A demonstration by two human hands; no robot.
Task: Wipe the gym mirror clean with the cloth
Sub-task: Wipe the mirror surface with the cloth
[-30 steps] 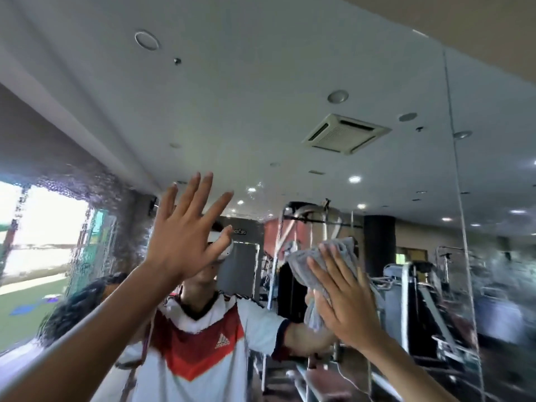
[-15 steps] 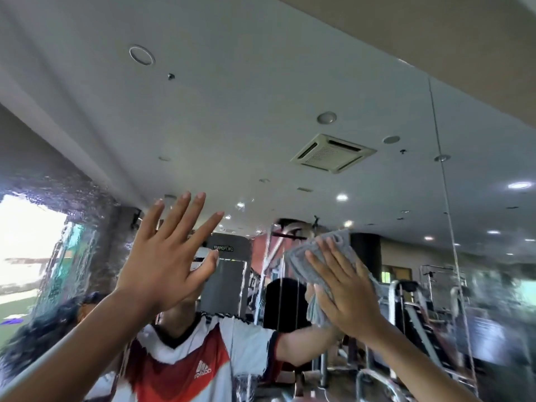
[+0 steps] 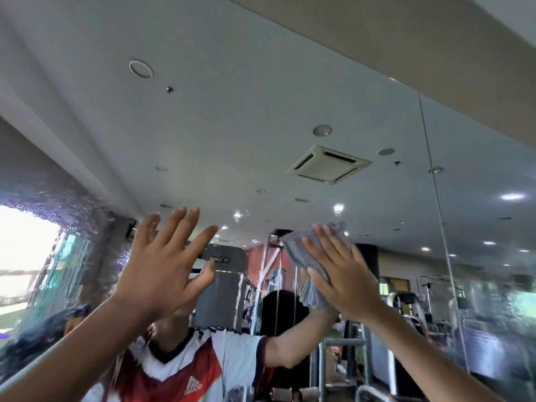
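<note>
Pressing cloth [image 3: 298, 248] to mirror [image 3: 261, 111] under flat right hand [image 3: 345, 280], nudged higher; left hand [image 3: 162, 262] splayed, empty; left side still wet.

grey cloth [image 3: 301, 250], red-and-white shirt [image 3: 185, 369] reflected, white ceiling [image 3: 232, 126]

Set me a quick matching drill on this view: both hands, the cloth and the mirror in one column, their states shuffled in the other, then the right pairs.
Column one
1. left hand
2. right hand
3. cloth
4. mirror

Column two
A. grey, bunched under a palm against the glass
B. raised, fingers spread, holding nothing
C. fingers straight, pressing flat on fabric
D. beaded with droplets on its left part

Pairs: 1-B, 2-C, 3-A, 4-D.
</note>
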